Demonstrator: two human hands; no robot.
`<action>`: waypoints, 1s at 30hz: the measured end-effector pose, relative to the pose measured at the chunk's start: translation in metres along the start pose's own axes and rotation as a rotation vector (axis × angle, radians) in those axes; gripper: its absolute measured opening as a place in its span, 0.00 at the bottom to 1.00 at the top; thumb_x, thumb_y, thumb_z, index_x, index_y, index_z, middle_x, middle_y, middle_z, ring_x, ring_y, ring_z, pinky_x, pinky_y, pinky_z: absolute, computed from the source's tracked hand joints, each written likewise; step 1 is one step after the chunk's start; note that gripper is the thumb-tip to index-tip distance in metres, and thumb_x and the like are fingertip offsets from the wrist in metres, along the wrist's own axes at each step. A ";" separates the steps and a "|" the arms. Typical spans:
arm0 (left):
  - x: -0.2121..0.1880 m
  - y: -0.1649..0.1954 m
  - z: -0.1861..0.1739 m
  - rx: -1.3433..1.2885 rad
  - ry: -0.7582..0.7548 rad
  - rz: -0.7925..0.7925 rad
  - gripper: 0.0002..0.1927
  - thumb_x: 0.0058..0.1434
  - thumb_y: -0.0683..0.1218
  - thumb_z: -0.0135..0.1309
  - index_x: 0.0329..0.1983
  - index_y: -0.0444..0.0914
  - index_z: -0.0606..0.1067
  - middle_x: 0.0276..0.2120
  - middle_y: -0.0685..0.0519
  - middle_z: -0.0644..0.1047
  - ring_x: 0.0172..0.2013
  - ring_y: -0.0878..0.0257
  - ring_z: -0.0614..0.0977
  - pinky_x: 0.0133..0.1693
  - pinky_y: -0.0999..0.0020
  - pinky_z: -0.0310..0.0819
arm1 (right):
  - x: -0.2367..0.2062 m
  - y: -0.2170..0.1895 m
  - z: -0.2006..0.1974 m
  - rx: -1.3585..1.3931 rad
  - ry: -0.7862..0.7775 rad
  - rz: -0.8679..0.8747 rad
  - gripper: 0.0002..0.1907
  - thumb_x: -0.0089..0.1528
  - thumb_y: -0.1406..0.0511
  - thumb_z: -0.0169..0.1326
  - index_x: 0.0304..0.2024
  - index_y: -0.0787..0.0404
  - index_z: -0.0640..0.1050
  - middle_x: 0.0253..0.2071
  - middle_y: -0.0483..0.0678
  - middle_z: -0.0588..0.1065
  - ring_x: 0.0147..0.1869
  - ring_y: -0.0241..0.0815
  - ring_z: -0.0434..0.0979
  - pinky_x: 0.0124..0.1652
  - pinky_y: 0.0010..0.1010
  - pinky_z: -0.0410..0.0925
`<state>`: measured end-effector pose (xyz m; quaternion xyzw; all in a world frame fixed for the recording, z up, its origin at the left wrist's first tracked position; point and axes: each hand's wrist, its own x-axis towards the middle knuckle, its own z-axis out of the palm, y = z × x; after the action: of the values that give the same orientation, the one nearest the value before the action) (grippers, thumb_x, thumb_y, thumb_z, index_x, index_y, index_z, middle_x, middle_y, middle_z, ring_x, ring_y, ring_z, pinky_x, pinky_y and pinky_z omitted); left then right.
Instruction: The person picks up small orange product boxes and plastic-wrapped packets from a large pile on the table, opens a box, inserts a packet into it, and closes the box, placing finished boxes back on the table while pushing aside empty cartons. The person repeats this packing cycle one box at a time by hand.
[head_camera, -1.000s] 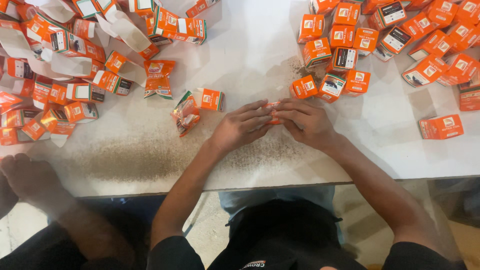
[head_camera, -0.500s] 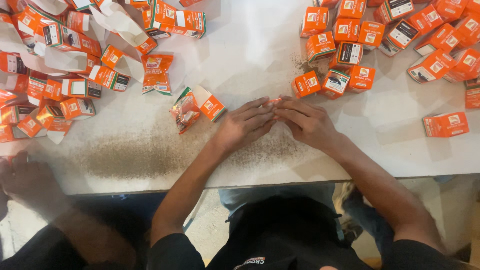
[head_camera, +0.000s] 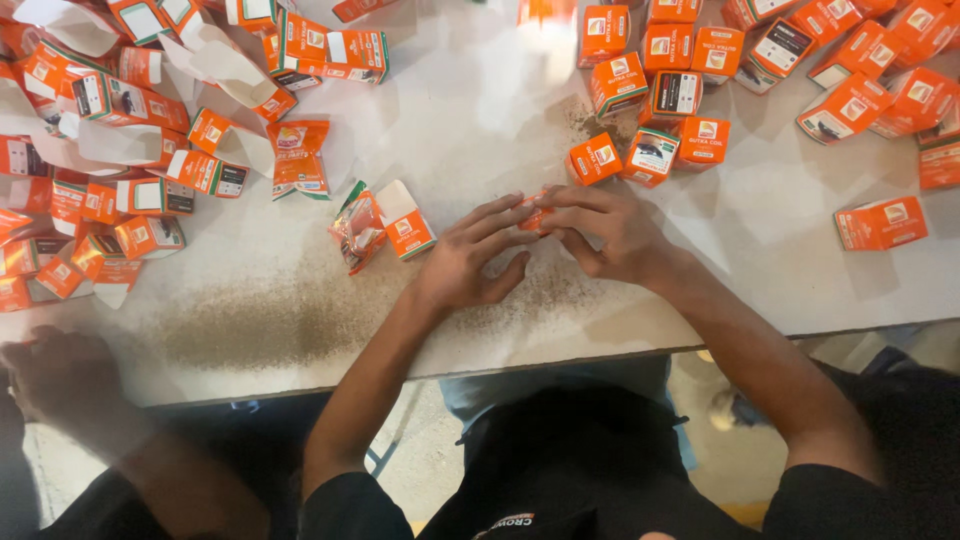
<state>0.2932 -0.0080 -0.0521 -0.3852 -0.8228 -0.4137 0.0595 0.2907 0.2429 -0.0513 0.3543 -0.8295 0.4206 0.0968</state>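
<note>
Head view is looking down at a white table (head_camera: 480, 90), the biggest thing here. Brown dust is lying on it, nearest the person. Far left of the hands, a big heap of flat orange packs (head_camera: 110, 190) and white papers is spreading out; I cannot count them. Up and right of the hands, more than a dozen shut orange boxes (head_camera: 690, 90) are sitting close together, and one more box (head_camera: 880, 223) is lying alone, far right. Just left of the hands, one open box (head_camera: 407, 218) is lying beside one shiny pouch (head_camera: 355, 230).

Both hands are meeting in the middle. Left hand (head_camera: 475, 255) and right hand (head_camera: 610, 230) are both pinching one tiny orange piece (head_camera: 533, 213) with their fingertips. It is sitting right between them, touching both, so neither hand is nearer. Too little is showing to tell which way it runs.

Another person's hand (head_camera: 55, 375) is resting at the table's edge, far left.
</note>
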 end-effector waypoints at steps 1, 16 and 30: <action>-0.001 0.000 0.000 -0.006 -0.002 -0.009 0.14 0.58 0.40 0.62 0.48 0.39 0.80 0.59 0.48 0.78 0.64 0.48 0.77 0.63 0.55 0.75 | -0.001 0.000 -0.002 -0.017 -0.021 -0.021 0.13 0.56 0.73 0.62 0.44 0.58 0.81 0.55 0.49 0.78 0.62 0.51 0.79 0.56 0.42 0.73; -0.028 0.019 -0.023 0.505 0.323 -0.197 0.24 0.59 0.45 0.63 0.58 0.36 0.76 0.66 0.45 0.69 0.70 0.42 0.66 0.69 0.39 0.58 | -0.004 -0.018 0.029 -0.724 0.343 0.016 0.17 0.58 0.75 0.60 0.49 0.57 0.78 0.61 0.56 0.72 0.63 0.61 0.72 0.60 0.52 0.64; -0.117 0.074 0.019 0.439 0.542 -0.451 0.13 0.51 0.38 0.65 0.38 0.38 0.75 0.62 0.39 0.71 0.65 0.39 0.71 0.64 0.46 0.68 | 0.072 -0.056 0.093 -0.200 -0.150 -0.270 0.28 0.54 0.73 0.60 0.58 0.56 0.75 0.62 0.50 0.73 0.67 0.54 0.73 0.63 0.45 0.69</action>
<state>0.4298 -0.0358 -0.0660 -0.0505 -0.9098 -0.3175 0.2627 0.2878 0.1130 -0.0415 0.4815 -0.8170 0.2915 0.1248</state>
